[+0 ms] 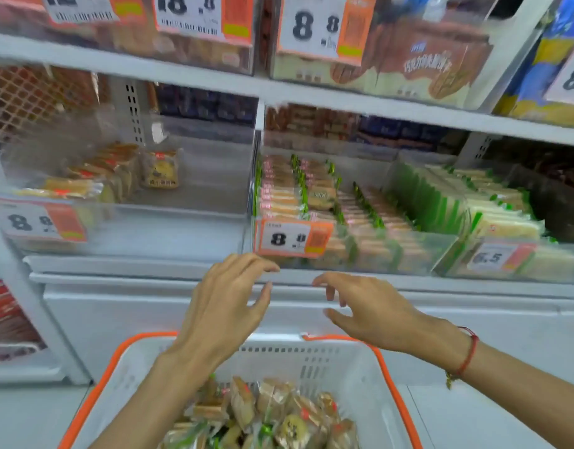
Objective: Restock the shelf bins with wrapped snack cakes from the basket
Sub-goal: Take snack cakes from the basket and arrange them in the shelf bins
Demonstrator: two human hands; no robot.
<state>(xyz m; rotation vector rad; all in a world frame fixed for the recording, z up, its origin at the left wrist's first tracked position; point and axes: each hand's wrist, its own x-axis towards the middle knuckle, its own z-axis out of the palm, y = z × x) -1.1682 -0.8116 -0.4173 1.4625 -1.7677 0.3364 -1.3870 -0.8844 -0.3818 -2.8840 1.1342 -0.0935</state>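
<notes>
From my remote view, both hands hover empty in the lower middle of the frame, in front of the white shelf edge (149,280). My left hand (227,306) has its fingers spread and loosely bent, holding nothing; my right hand (370,312) is likewise relaxed and apart from the left, with a red string bracelet (468,354) on its wrist. Below them, at the bottom centre, the white basket with orange rim (370,384) holds a heap of wrapped snack cakes (272,413). In the middle left, a clear bin (182,218) is partly filled, with a short row of cakes at its left side. Just right of it, the centre bin (409,251) carries packed rows of green-edged packets behind an orange price tag (293,238) reading 8.8.
</notes>
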